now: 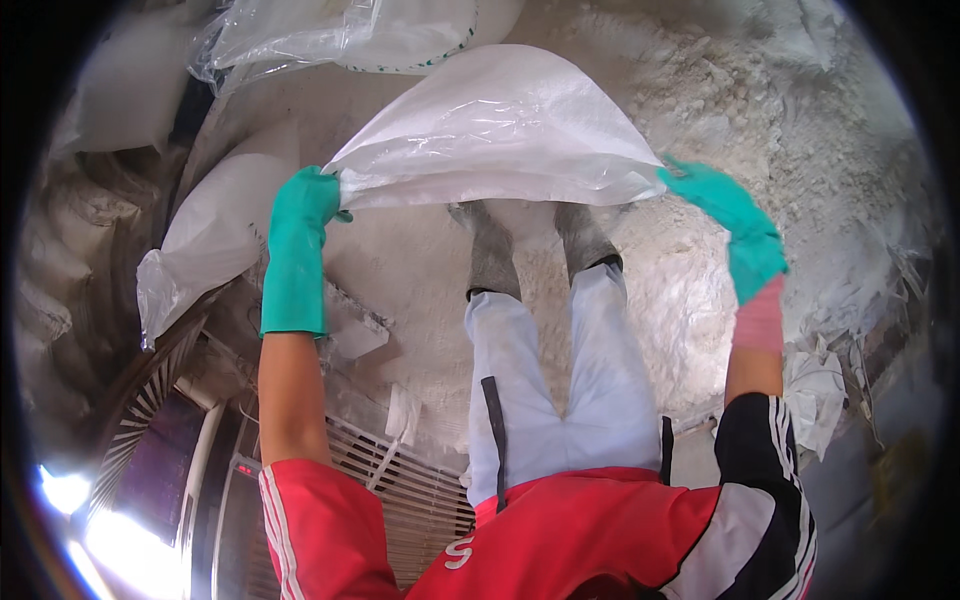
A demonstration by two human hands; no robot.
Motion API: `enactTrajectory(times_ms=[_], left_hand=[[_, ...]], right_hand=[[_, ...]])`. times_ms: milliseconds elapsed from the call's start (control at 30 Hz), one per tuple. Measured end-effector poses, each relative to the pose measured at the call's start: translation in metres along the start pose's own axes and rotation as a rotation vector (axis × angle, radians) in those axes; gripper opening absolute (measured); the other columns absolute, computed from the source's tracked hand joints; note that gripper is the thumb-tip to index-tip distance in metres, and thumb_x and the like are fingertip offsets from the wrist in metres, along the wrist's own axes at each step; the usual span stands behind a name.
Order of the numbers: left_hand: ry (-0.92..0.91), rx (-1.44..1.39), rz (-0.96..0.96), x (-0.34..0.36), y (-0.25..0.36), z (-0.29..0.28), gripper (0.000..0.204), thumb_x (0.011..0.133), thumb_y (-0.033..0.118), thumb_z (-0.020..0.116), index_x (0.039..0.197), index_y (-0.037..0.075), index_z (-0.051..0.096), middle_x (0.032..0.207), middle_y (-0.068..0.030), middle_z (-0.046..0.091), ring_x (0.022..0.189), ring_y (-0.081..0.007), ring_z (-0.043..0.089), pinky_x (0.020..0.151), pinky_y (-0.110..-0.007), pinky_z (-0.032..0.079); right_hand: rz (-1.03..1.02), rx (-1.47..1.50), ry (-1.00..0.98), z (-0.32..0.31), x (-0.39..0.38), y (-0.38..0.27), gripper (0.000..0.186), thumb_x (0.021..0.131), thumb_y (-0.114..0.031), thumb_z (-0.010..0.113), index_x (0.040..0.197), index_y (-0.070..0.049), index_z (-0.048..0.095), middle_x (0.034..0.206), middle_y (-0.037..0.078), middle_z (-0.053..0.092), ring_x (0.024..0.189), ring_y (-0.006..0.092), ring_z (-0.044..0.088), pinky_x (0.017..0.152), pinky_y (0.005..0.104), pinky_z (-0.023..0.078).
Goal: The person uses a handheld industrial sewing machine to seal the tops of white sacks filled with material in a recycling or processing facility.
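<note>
A large white woven sack [510, 130] with a clear plastic liner stretches between my two hands in front of my legs. My left hand [305, 205], in a long green rubber glove, is closed on the sack's left corner. At the right corner, my right hand [705, 190] wears a matching green glove and pinches the edge of the sack. The sack's near edge is pulled straight, and its body bulges away from me.
Pale powder covers the floor [400, 270] and heaps up [780, 110] at the right. Another white sack [225, 220] leans at the left, and a plastic-lined sack [400, 30] lies at the far side. Behind me is a slatted grate [400, 460]. Crumpled white scraps [815, 390] lie at the right.
</note>
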State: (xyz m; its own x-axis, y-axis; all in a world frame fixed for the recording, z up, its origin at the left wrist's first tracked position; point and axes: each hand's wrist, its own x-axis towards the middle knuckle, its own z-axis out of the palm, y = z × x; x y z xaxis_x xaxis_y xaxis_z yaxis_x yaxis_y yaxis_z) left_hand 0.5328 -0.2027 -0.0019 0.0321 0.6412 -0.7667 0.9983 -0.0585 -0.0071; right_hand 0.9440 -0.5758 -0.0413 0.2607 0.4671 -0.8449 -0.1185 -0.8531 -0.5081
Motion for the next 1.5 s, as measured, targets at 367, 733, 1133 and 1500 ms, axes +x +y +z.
enactTrajectory(times_ms=[367, 733, 1133, 1500], left_hand=[[-0.035, 0.112, 0.098, 0.000, 0.011, -0.011, 0.036, 0.095, 0.030, 0.053, 0.104, -0.002, 0.066, 0.093, -0.0204, 0.071, 0.086, -0.0323, 0.070, 0.081, -0.040, 0.050], [0.060, 0.511, 0.452, 0.014, -0.028, -0.005, 0.027, 0.091, 0.015, 0.053, 0.106, 0.004, 0.071, 0.112, -0.0172, 0.066, 0.104, -0.0328, 0.064, 0.091, -0.043, 0.051], [-0.048, 0.408, 0.198, 0.001, -0.012, -0.022, 0.035, 0.095, 0.023, 0.051, 0.121, 0.003, 0.064, 0.126, -0.0187, 0.060, 0.118, -0.0352, 0.057, 0.098, -0.040, 0.046], [0.247, 0.985, 1.308, -0.089, 0.030, 0.042, 0.047, 0.093, 0.017, 0.054, 0.138, 0.006, 0.051, 0.141, -0.0130, 0.052, 0.134, -0.0295, 0.046, 0.118, -0.044, 0.029]], right_hand=[[-1.071, -1.128, 0.106, 0.228, -0.018, -0.165, 0.087, 0.082, -0.036, 0.065, 0.152, -0.002, 0.027, 0.157, 0.015, 0.031, 0.146, 0.0341, 0.026, 0.121, 0.0482, 0.020], [-0.799, -0.762, -0.309, 0.287, -0.013, -0.106, 0.046, 0.090, -0.012, 0.053, 0.136, -0.007, 0.052, 0.109, 0.020, 0.067, 0.098, 0.0313, 0.065, 0.094, 0.0383, 0.049], [-0.308, -0.790, -0.530, 0.256, 0.088, -0.089, 0.046, 0.096, -0.044, 0.050, 0.126, -0.013, 0.065, 0.127, 0.016, 0.063, 0.114, 0.0339, 0.061, 0.100, 0.0396, 0.043], [-0.510, -0.508, -0.577, 0.233, 0.093, -0.068, 0.040, 0.098, -0.030, 0.049, 0.132, -0.012, 0.061, 0.133, 0.009, 0.062, 0.117, 0.0259, 0.060, 0.103, 0.0349, 0.043]])
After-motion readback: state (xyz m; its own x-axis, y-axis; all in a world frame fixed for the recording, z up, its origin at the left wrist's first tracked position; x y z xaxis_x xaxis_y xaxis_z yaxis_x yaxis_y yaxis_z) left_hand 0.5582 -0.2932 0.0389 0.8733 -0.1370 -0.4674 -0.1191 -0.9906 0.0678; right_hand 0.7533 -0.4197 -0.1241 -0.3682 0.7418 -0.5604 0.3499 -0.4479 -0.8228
